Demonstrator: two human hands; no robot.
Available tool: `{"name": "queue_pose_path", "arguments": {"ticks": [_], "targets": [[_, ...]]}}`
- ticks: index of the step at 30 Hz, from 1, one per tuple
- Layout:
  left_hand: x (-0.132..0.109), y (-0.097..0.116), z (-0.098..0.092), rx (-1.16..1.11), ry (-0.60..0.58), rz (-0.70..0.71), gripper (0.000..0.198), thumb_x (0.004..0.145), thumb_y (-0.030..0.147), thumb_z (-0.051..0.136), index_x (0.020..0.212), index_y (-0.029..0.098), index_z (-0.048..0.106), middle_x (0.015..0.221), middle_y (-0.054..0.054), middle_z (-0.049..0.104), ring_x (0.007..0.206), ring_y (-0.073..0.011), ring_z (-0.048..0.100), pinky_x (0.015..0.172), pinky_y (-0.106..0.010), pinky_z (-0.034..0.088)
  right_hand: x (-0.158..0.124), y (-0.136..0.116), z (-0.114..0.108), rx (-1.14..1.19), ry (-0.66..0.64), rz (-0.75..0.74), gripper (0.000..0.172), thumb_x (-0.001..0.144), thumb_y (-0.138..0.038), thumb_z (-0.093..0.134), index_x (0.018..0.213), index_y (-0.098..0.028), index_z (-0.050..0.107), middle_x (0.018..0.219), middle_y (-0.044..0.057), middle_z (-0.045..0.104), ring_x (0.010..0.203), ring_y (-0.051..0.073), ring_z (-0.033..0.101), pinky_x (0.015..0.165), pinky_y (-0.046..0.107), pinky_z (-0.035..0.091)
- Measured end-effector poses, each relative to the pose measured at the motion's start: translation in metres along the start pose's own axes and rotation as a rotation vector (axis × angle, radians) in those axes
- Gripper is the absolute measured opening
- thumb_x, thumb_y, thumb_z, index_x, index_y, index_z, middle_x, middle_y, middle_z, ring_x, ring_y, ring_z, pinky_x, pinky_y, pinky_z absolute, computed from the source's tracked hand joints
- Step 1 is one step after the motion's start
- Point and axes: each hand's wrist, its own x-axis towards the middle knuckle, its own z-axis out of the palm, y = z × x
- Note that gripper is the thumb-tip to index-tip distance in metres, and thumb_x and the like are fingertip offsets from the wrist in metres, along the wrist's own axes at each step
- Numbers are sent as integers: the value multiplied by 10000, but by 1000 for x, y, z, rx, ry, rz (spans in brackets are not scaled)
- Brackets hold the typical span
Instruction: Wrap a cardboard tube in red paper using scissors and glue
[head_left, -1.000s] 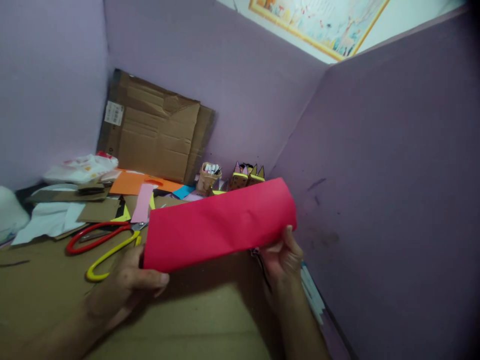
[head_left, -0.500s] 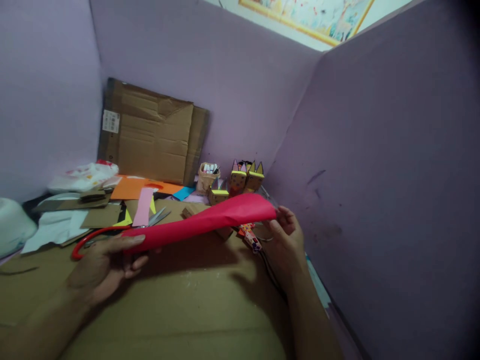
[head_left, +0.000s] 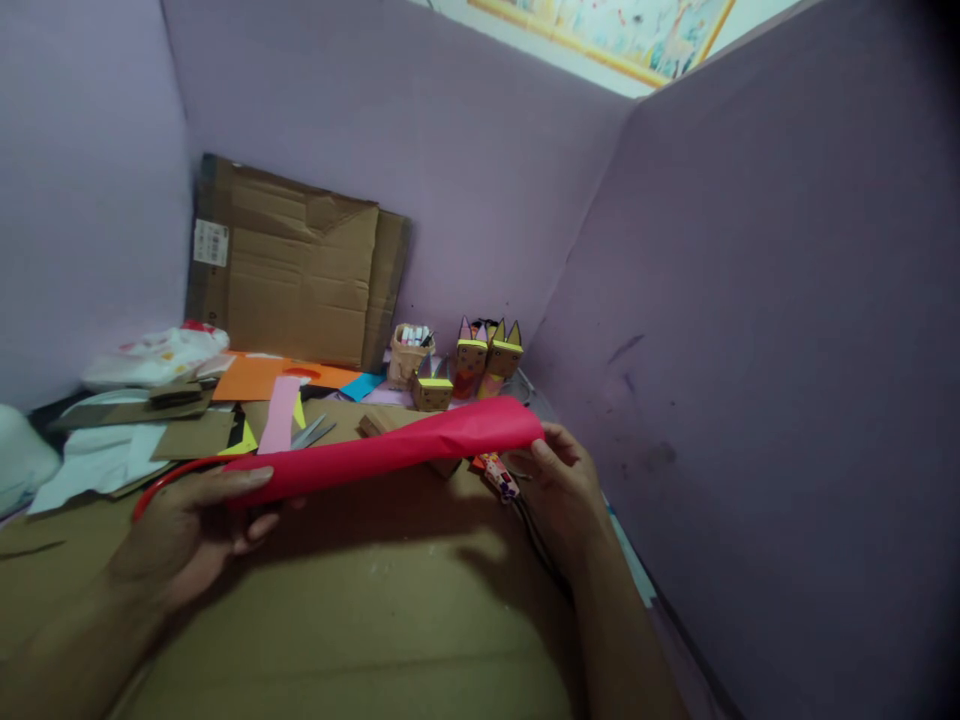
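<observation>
While the left hand grips one end of a sheet of red paper, thumb on top and fingers curled beneath, the right hand pinches the opposite end between thumb and fingertips. Both hands are closed to a narrow grip on the sheet, which spans the gap between them, raised above the table and casting a shadow there. The paper is curved, slender near the left hand and flaring near the right. Directly behind the left hand lie scissors, a red handle partly hidden and the blades showing beyond the paper. A pink strip rests beyond the left hand, with orange paper farther off; white paper lies beyond it to the left. Just left of the right hand sits a patterned object with a dark cord; its nature cannot be determined. Farther beyond the right hand stand small eared cardboard figures and, to their left, a container of markers. Cardboard sheets lean against the purple wall, well beyond the left hand.
</observation>
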Motion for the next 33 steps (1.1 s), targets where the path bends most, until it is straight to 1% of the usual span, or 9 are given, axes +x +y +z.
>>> {"name": "queue_pose_path", "arguments": {"ticks": [3,6,10,18,24,26,28,30,33], "targets": [[3,-5,-3,-4,6,29,161,665,-28,575,715,116,625,608,18,711,498,-151,659,430,-201,550,-4,5,-2,-55,-78,21,254,599,-323,816,782,-183,709,671,-2,688,582,145,626,627,299,539],[8,-8,-7,29,-8,11,178,572,15,645,720,115,633,599,-21,710,480,-182,649,350,-196,486,-5,12,-10,-201,-139,56,238,624,-345,798,740,-152,721,647,27,683,585,165,615,605,308,516],[15,-8,-13,102,-57,-4,217,484,147,709,679,91,630,499,-93,665,302,-128,485,244,-176,303,-3,18,-19,-267,-135,54,240,670,-365,768,707,-132,721,602,21,653,559,147,580,568,275,481],[18,-9,-20,180,-155,12,189,558,230,701,667,96,625,491,-83,647,316,-91,439,280,-160,287,-5,20,-18,-228,-76,1,182,660,-309,771,629,-152,685,553,-21,618,482,121,538,477,247,449],[5,-13,-15,158,-150,134,234,540,185,720,749,142,625,526,10,630,402,-100,498,348,-168,356,2,15,-5,90,180,-119,240,575,-285,831,749,-209,684,722,-32,698,625,121,649,621,244,545],[-2,-16,-11,205,-146,190,245,555,224,733,759,148,620,544,16,632,446,-107,525,385,-169,384,0,16,5,206,207,-82,301,584,-301,833,831,-247,669,844,-39,706,710,107,666,668,230,558],[-9,-22,-7,298,-143,261,258,577,275,751,760,151,620,556,20,631,492,-120,550,434,-180,420,-9,23,19,259,95,71,368,586,-320,838,903,-248,665,957,-3,699,804,133,671,689,252,574],[-14,-30,-1,413,-151,344,286,606,329,760,801,157,640,628,8,663,561,-146,590,495,-206,461,-25,34,38,256,-133,244,434,582,-352,841,957,-230,660,1021,47,687,903,191,661,673,289,587],[-17,-48,4,666,-214,547,246,689,344,723,873,188,674,812,-36,712,721,-210,649,629,-269,514,-51,50,63,262,-312,389,487,592,-352,838,1021,-238,639,1112,66,665,994,242,636,659,333,595]]}}
